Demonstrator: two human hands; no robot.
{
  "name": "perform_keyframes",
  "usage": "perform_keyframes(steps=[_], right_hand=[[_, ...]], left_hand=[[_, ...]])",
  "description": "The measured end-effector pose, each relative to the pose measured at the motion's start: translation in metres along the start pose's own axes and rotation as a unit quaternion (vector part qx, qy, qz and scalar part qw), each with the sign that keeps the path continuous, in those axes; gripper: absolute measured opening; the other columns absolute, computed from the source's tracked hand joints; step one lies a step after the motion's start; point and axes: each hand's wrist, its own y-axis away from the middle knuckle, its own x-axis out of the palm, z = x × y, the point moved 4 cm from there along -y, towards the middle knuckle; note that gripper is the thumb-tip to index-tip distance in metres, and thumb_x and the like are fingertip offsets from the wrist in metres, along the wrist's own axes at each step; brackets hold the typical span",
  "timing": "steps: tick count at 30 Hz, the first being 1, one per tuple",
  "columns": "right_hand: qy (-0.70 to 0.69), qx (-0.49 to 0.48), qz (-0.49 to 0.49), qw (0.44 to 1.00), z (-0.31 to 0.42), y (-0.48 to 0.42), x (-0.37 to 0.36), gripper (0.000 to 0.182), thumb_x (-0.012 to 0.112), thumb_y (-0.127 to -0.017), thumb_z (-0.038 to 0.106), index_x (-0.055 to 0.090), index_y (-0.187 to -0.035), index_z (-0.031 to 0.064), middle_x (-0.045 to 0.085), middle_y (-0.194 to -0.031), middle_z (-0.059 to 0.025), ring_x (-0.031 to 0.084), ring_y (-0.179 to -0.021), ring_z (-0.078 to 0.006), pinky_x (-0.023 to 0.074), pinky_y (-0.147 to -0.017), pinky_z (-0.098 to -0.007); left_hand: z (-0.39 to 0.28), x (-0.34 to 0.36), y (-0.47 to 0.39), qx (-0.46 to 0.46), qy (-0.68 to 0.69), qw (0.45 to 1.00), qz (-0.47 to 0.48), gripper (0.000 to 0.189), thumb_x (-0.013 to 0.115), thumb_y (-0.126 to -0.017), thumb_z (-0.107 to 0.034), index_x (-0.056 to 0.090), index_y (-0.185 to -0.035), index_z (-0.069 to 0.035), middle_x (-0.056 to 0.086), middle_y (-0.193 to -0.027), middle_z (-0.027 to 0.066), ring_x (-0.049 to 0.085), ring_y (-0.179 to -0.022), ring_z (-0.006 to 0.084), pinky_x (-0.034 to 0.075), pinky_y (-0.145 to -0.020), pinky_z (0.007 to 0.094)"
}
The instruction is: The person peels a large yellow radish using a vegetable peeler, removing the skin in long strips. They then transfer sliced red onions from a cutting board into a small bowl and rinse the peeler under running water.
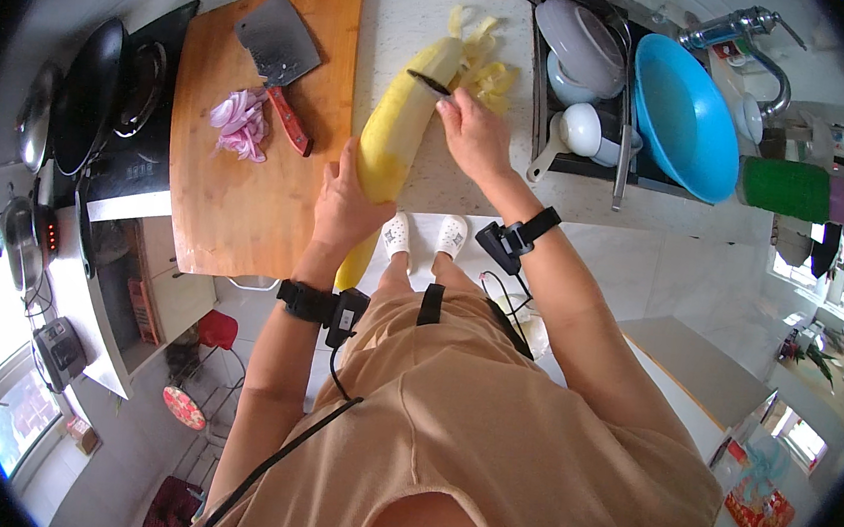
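A long yellow gourd or squash point(392, 129) lies between my hands, its far part on the counter and its near end past the counter's edge. Its upper side looks paler, as if peeled. My left hand point(348, 204) is wrapped around its near part. My right hand point(475, 129) grips a peeler point(429, 83), whose dark blade rests against the gourd's far part. Strips of yellow peel point(494, 82) are heaped just right of the gourd. To the left, a cleaver point(283, 44) with a red handle and sliced red onion point(241, 123) lie on a wooden cutting board point(244, 225).
A dish rack point(540, 116) with bowls point(580, 51) and a white ladle stands right of the peel. Beyond it are a blue basin point(687, 121) and a faucet point(736, 27). Pans point(90, 95) sit by the black cooktop point(144, 171) at the left.
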Motion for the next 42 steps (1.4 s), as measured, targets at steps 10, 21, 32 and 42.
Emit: perform_keyframes(steps=[10,21,32,42], right_hand=[[0.053,0.162,-0.046,0.984,-0.038,-0.054,-0.008,0.033,0.044,-0.097,0.036,0.055,-0.096,0.0055,0.066,-0.08,-0.0199,0.064,-0.078,-0.041,0.0486,-0.068,-0.0526],[-0.034,-0.041,0.121,0.991,0.036,0.058,-0.006,0.02,0.05,-0.096,0.025,0.046,-0.093,0.0055,0.062,-0.085,-0.0164,0.061,-0.077,-0.0394,0.0479,-0.063,-0.0492],[0.016,-0.031,0.087,0.996,0.039,0.038,-0.008,0.018,0.053,-0.093,0.024,0.051,-0.092,0.0067,0.064,-0.079,-0.0154,0.064,-0.075,-0.0361,0.0502,-0.063,-0.046],[0.096,0.168,0.116,0.974,-0.038,-0.067,-0.011,0.038,0.039,-0.097,0.038,0.059,-0.106,0.0065,0.067,-0.101,-0.0174,0.063,-0.096,-0.0383,0.0483,-0.082,-0.0515]], left_hand=[[-0.001,0.0,0.002,0.054,0.02,0.998,-0.029,0.094,0.074,-0.062,-0.02,0.028,-0.143,-0.012,0.052,-0.11,0.0251,0.057,-0.101,0.0417,0.051,-0.083,0.0459],[-0.009,0.012,0.005,0.053,-0.03,0.994,-0.091,0.085,0.074,-0.062,-0.015,0.036,-0.137,-0.009,0.049,-0.105,0.0198,0.053,-0.102,0.0402,0.046,-0.084,0.0451],[-0.008,0.015,0.006,0.037,-0.04,0.995,-0.081,0.085,0.074,-0.062,-0.016,0.035,-0.137,-0.008,0.048,-0.106,0.02,0.053,-0.102,0.0398,0.046,-0.086,0.0447],[-0.009,0.018,0.008,0.045,-0.051,0.993,-0.097,0.087,0.074,-0.063,-0.016,0.033,-0.14,-0.009,0.047,-0.106,0.0192,0.052,-0.104,0.0387,0.044,-0.088,0.0447]])
